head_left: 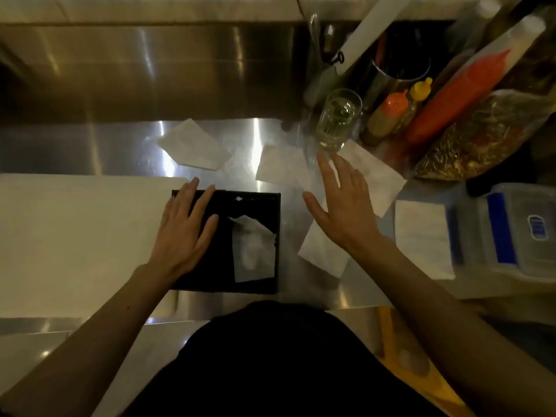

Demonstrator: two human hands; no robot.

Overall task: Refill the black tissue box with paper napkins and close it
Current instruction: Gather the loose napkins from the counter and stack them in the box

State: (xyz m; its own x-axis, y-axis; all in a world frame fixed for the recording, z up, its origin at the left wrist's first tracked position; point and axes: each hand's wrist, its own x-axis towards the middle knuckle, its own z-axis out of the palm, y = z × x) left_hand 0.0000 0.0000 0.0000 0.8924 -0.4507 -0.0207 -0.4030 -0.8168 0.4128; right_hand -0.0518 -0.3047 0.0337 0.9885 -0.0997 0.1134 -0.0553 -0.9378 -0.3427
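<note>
The black tissue box (222, 284) lies flat on the steel counter in front of me, with a white napkin (254, 251) showing through its opening on the right side. My left hand (186, 227) rests flat on the box's left half, fingers spread. My right hand (343, 203) hovers open to the right of the box, above loose white napkins (281, 167) spread on the counter. Another loose napkin (192, 144) lies farther back to the left, and one napkin (323, 254) lies under my right wrist.
A white board (75, 236) lies left of the box. A glass mug (338, 118), sauce bottles (388, 115), a red squeeze bag (457, 97) and a bag of dried food (478, 136) crowd the back right. A clear plastic container (508, 230) and a paper sheet (421, 236) sit at right.
</note>
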